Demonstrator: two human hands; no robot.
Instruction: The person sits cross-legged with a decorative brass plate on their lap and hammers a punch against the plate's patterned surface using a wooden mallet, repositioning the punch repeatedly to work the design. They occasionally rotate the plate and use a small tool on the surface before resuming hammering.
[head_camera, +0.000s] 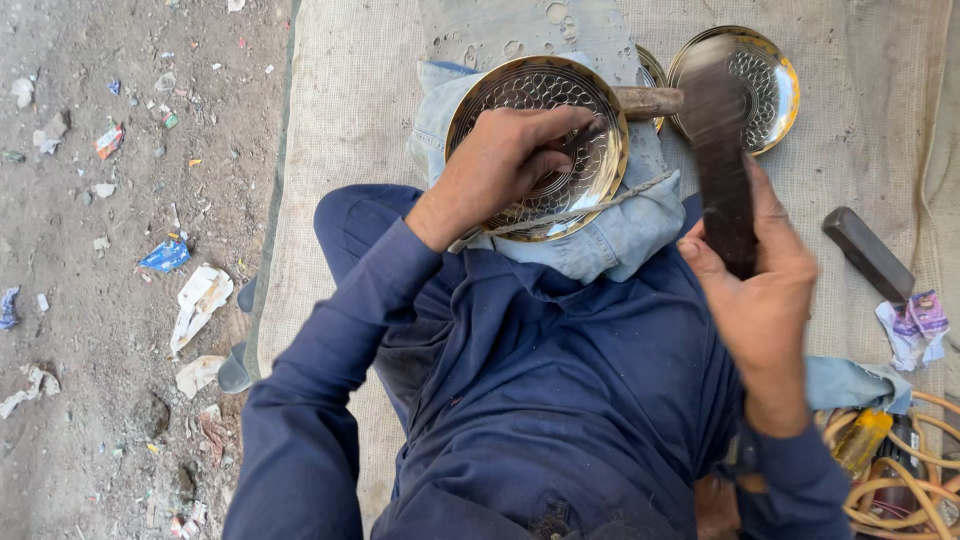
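My left hand rests inside a round brass plate with a hammered, patterned face, pressing it down on a folded piece of denim over my lap. My right hand grips the handle of a dark wooden mallet, raised and blurred beside the plate. A short wooden rod pokes out from under the plate's right rim. A cord runs across the plate's lower edge.
Another patterned brass plate lies on the burlap mat at the upper right. A dark bar-shaped tool and crumpled wrapper lie to the right. Coiled orange hose fills the lower right corner. Littered dirt ground is left.
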